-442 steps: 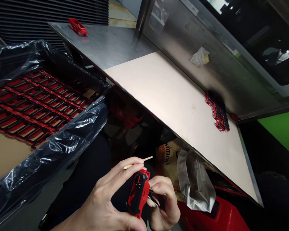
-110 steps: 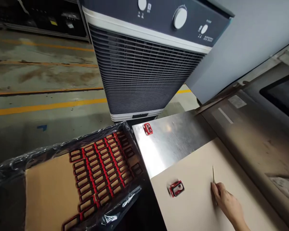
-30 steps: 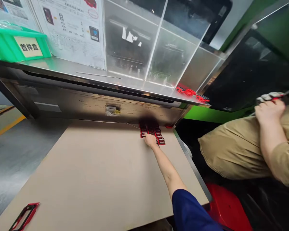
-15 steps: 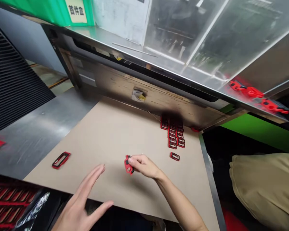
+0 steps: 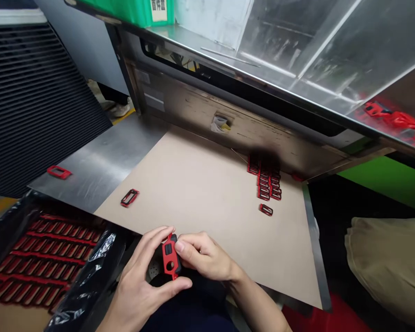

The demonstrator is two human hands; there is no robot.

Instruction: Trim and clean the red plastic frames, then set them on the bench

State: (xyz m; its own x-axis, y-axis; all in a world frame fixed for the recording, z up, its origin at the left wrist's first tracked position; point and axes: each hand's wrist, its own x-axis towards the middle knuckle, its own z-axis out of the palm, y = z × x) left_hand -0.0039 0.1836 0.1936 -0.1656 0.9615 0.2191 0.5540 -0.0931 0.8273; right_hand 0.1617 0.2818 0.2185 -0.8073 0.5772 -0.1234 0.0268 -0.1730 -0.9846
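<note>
A red-and-black plastic housing (image 5: pixel 168 260) with a round hole and a dark rectangular opening is held up in front of the board's near edge. My right hand (image 5: pixel 205 256) pinches its dark right side between thumb and fingers. Around its left side curves my left hand (image 5: pixel 141 272), fingertips at the top end and thumb by the bottom end. Beyond the hands, on the tan board (image 5: pixel 193 184), lies one red-and-black frame (image 5: pixel 129 197) at left. Another single frame (image 5: pixel 266 210) lies at right, just in front of grouped frames (image 5: pixel 263 177) set in rows.
A box lined with black plastic (image 5: pixel 90 272) holds rows of red-and-black frames at lower left. One red frame (image 5: pixel 59 172) lies on the metal tabletop. Overhead, a metal shelf (image 5: pixel 228 53) carries a green bin (image 5: pixel 134 11) and red parts (image 5: pixel 394 116). A person's tan clothing (image 5: pixel 383 267) is at right.
My right hand has brought the housing down and left, closer to me. My left hand, spread and apart before, has come in around it. The view has shifted, showing more of the lined box.
</note>
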